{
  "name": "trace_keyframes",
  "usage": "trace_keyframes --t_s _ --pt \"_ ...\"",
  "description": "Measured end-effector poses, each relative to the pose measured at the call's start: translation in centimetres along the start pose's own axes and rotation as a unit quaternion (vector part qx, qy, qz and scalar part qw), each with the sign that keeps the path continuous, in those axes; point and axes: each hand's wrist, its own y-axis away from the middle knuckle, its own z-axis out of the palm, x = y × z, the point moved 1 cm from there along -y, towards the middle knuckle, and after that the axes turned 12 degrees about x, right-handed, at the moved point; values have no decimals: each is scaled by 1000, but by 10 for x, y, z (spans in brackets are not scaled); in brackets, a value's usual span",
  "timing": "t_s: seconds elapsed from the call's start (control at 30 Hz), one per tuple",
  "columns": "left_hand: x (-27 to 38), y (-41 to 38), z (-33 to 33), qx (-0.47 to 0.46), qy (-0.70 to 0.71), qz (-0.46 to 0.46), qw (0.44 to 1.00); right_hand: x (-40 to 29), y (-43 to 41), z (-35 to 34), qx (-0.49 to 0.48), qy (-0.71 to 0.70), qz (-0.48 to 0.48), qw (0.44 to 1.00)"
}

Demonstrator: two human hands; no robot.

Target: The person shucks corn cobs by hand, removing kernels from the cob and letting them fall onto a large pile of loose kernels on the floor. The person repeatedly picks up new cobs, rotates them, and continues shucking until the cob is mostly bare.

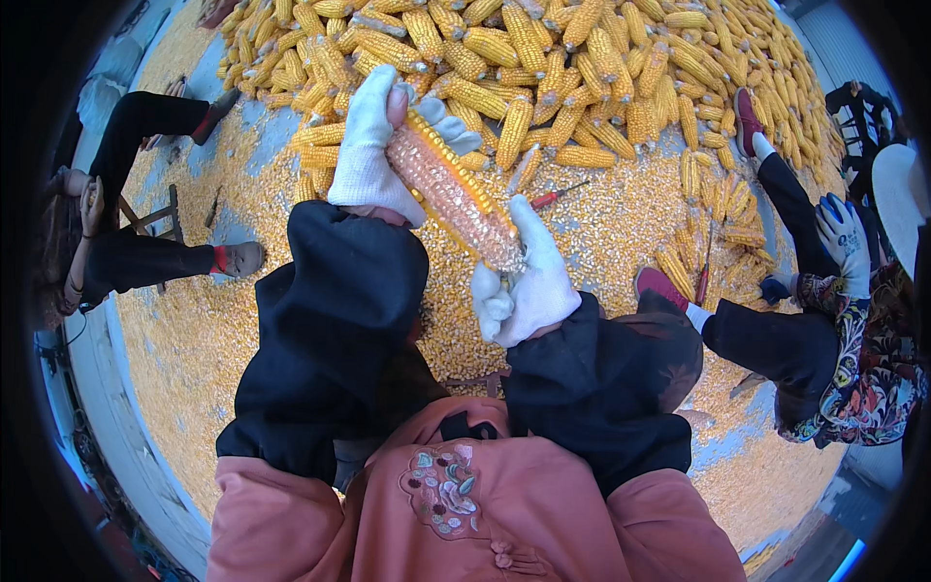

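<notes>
A partly shelled corn cob point(454, 190) slants between my two gloved hands. Its upward side is mostly bare and pinkish, with rows of yellow kernels left along both edges. My left hand point(374, 142), in a white knit glove with a bare thumb tip showing, grips the upper end. The lower end is held by my right hand point(527, 284), thumb along the cob and fingers curled beneath. A red-handled screwdriver point(556, 195) lies on loose corn kernels point(465, 327) just beyond my right hand.
A large heap of unshelled corn cobs point(538, 80) rises ahead. To the right, a seated person in a flowered sleeve point(847, 349) has a gloved hand point(840, 233) raised near smaller cobs and another red-handled tool point(704, 273). At left, another person's legs point(153, 265) extend beside a stool point(156, 218).
</notes>
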Motion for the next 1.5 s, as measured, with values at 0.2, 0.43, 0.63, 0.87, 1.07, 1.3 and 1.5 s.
trace_keyframes --t_s 0.2,0.43,0.63,0.87,1.07,1.3,1.5 --pt "1 -17 -13 21 1 21 1000 4 -6 -1 40 55 -133 989" --pt "1 -1 -1 -2 -4 -13 1000 6 -11 -10 66 14 -119 991" --pt "1 -10 -6 -32 14 -65 997 -1 3 -3 24 33 -93 995" --pt "-2 -5 -2 -96 -11 -105 990 -5 -3 4 6 233 -238 943" --pt "-8 19 6 -230 -9 -186 955 3 12 6 -127 91 -89 984" --pt "-9 15 9 -130 -28 -146 980 -1 6 9 -44 188 -119 974" --pt "-16 8 10 -67 -93 -92 989 1 0 18 49 215 -164 961"
